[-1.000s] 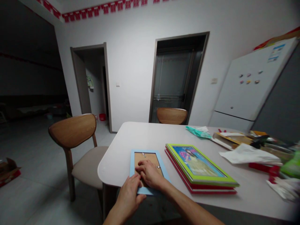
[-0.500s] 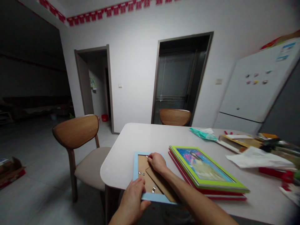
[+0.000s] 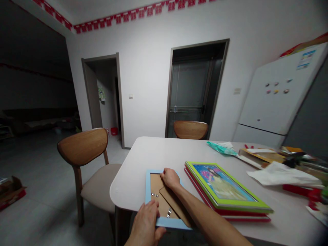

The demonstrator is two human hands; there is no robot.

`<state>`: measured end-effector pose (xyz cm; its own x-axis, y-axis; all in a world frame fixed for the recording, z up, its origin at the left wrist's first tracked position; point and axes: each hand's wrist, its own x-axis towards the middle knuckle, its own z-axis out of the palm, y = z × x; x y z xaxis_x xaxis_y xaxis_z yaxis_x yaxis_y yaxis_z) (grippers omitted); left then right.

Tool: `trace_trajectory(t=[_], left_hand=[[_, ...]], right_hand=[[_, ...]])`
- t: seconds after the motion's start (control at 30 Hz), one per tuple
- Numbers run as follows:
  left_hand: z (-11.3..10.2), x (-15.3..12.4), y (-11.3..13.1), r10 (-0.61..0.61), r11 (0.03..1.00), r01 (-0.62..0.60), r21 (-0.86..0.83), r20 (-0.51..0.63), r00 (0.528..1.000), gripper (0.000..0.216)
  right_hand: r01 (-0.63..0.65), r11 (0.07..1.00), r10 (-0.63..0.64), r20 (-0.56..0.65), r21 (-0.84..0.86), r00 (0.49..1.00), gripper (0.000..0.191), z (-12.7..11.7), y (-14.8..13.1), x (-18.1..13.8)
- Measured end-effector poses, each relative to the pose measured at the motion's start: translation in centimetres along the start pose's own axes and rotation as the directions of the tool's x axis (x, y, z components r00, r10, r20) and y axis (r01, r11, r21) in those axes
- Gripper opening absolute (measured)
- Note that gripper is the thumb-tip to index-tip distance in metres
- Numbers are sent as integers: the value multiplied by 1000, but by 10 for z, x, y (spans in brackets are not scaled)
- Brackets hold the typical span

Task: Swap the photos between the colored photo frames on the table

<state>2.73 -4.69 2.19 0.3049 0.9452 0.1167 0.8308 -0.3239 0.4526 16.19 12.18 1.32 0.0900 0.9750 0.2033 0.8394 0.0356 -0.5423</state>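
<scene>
A light-blue picture frame lies face down at the table's near edge, its brown backing board showing. A brown stand flap is on the board, partly under my right forearm. My left hand grips the frame's lower left side, thumb at the near edge and fingers over the rim. At the far edge of the backing, my right hand has its fingers pinched where a metal clip sat visible earlier; they cover it now. Other small metal clips show on the board.
Right of the frame is a stack of picture frames, a lime-green one on top. Farther right lie a teal packet, white paper and clutter on the white table. Wooden chairs stand left and behind.
The view has tilted slightly, so the scene sits a little lower. My right fingers have closed over the far metal clip. My left hand keeps its place on the frame.
</scene>
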Motion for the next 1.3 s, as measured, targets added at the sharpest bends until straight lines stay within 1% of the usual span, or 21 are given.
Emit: trace_trajectory(t=[0.1,0.23,0.3,0.37,0.4,0.47,0.53,0.57,0.6,0.63,0.7,0.73,0.8,0.83,0.9,1.0,1.03,1.1,1.17,1.23,1.3], left_hand=[[10,8,4,75,997,-76,33,9,997,54],[20,19,4,128,992,-128,10,28,991,57],[14,21,4,117,992,-118,-42,-16,993,56],[0,19,7,86,983,-103,-152,-111,990,55],[-8,18,12,55,965,-97,-242,-175,983,51],[-24,17,25,-25,870,-123,-477,-292,956,36],[-33,16,44,-114,693,-180,-698,-352,929,20],[-34,17,53,-150,595,-200,-779,-352,924,19],[-35,18,62,-171,506,-214,-836,-340,925,20],[-35,20,70,-180,434,-223,-873,-326,928,23],[-35,25,82,-192,343,-263,-902,-341,920,30],[-36,29,86,-207,320,-293,-901,-368,906,34],[-40,38,91,-244,290,-321,-902,-394,886,43],[-41,44,94,-247,279,-308,-909,-378,892,46],[-37,55,100,-201,241,-254,-937,-304,931,46],[-10,73,115,-42,191,-175,-966,-186,982,39],[3,78,121,2,215,-151,-965,-154,988,36],[29,87,132,30,303,-118,-946,-114,993,29],[50,93,139,21,360,-90,-928,-89,996,29],[64,94,143,-4,399,-71,-914,-79,997,36],[69,91,143,-32,483,-52,-874,-77,996,47]], right_hand=[[64,990,-60,-33,123,998,21,-9,-1,-4],[128,946,-102,-102,298,990,25,-37,14,-16],[127,922,-77,-148,366,986,30,-53,26,-28],[73,846,16,-161,528,987,34,-63,34,-46],[23,766,74,-125,642,989,34,-65,35,-58],[-133,499,145,69,856,987,35,-61,28,-85],[-346,246,72,339,905,938,38,-51,11,-110],[-405,134,0,408,904,913,40,-47,1,-120],[-409,29,-47,410,912,911,40,-44,-7,-127],[-366,-56,-53,363,929,930,38,-43,-14,-131],[-206,-145,-8,207,968,978,35,-53,-17,-130],[-124,-133,36,130,983,991,36,-63,-13,-126],[-36,-3,124,36,999,992,47,-92,7,-111],[-56,111,171,36,992,985,53,-110,22,-102],[-132,365,254,38,922,966,59,-147,54,-82],[-201,690,261,20,695,965,60,-193,102,-54],[-222,779,241,47,586,969,59,-204,116,-47],[-251,823,249,74,510,966,56,-216,141,-36],[-270,834,259,90,482,962,54,-218,159,-33],[-277,842,261,99,464,960,51,-216,174,-34],[-278,845,258,107,457,960,46,-213,184,-41]])
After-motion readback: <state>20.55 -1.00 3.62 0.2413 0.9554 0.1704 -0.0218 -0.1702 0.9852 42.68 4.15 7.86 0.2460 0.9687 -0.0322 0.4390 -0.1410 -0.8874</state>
